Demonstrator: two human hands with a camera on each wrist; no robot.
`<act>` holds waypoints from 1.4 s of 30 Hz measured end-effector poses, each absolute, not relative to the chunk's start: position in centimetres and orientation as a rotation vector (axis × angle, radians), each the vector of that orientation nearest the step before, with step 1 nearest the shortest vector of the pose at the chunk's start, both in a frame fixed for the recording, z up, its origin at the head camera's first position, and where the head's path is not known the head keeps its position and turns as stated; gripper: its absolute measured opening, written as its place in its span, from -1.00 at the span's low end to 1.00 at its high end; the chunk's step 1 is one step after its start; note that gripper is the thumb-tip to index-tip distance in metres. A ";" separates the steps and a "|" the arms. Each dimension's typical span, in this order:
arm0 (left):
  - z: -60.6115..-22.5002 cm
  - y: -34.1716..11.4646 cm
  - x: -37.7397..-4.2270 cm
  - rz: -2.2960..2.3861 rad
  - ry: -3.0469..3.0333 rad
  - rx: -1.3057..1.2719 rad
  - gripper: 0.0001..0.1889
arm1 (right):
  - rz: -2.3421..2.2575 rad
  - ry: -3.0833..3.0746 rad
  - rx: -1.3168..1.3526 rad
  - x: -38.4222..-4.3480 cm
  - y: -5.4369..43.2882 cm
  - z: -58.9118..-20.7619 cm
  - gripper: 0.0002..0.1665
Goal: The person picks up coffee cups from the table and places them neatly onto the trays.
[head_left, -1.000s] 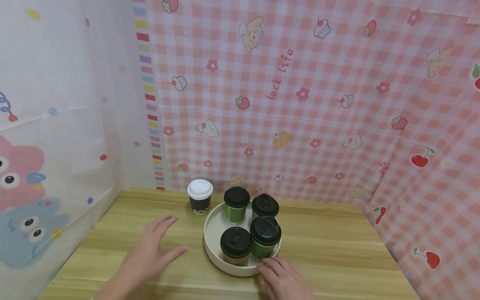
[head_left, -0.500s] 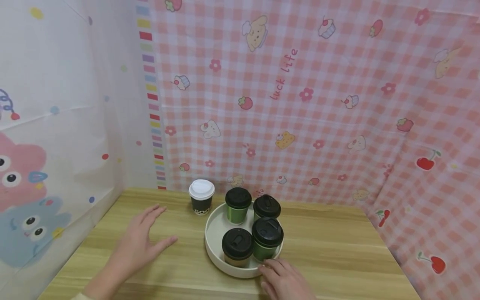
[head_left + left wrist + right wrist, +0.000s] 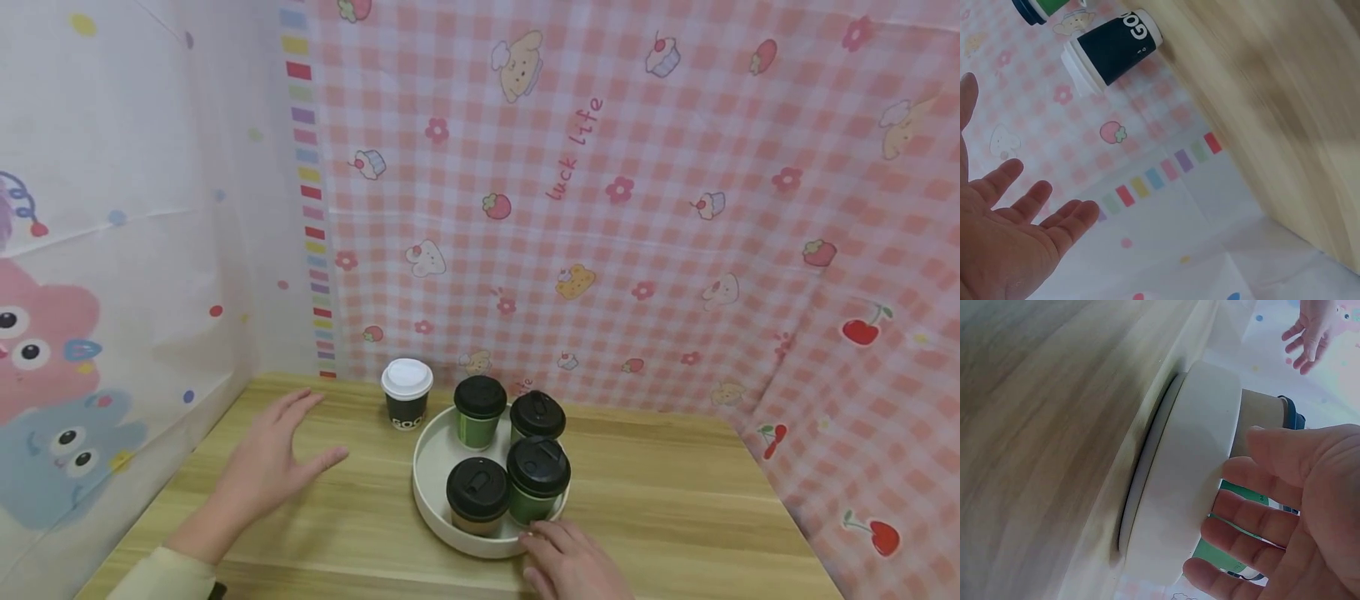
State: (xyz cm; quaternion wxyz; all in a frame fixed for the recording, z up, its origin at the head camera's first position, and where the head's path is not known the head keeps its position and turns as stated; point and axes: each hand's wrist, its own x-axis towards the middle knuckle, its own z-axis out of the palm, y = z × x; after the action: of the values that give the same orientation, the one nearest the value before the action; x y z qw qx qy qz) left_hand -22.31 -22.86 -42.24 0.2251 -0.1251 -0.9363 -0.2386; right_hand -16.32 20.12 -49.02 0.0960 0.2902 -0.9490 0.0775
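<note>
My left hand (image 3: 258, 475) hovers at the left over the table, fingers extended and thumb spread, holding nothing. Nearest to it is a black paper cup with a white lid (image 3: 407, 408), standing on the wood behind the tray's left side. My right hand (image 3: 573, 560) is at the front right of a round cream tray (image 3: 429, 492), its fingertips at the rim; in the right wrist view the fingers (image 3: 1254, 515) are loosely extended. On the tray stand a brown cup (image 3: 477, 500) and green cups (image 3: 476, 425), (image 3: 538, 475), all black-lidded. Another black-lidded cup (image 3: 537, 414) is partly hidden.
The wooden table (image 3: 675, 492) ends at a pink checked cloth (image 3: 570, 325) behind. A white printed cloth (image 3: 165, 250) hangs at the left, and more checked cloth (image 3: 885, 400) at the right.
My left hand has moved left and a little backward, away from the tray. The right hand stays at the tray's rim, and the cups keep their places.
</note>
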 end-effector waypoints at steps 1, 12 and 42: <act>-42.1 -22.9 -22.5 -0.656 -2.591 -0.343 -0.10 | 0.227 -2.806 0.859 -16.3 20.1 -49.0 -0.61; -41.2 -23.3 -24.8 -0.621 -2.614 -0.369 -0.08 | 0.219 -2.775 0.861 -16.3 20.1 -49.3 -0.61; -43.3 -16.1 -35.7 -0.563 -2.726 -0.446 -0.13 | 0.262 -2.865 0.816 -16.4 20.1 -49.0 -0.60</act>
State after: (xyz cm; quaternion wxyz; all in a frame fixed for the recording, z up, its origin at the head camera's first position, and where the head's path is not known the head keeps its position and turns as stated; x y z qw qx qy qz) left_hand -35.71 -16.09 -43.29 0.1606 -0.1561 -0.9545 -0.1970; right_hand -16.38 20.06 -49.04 0.0756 0.2722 -0.9553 0.0874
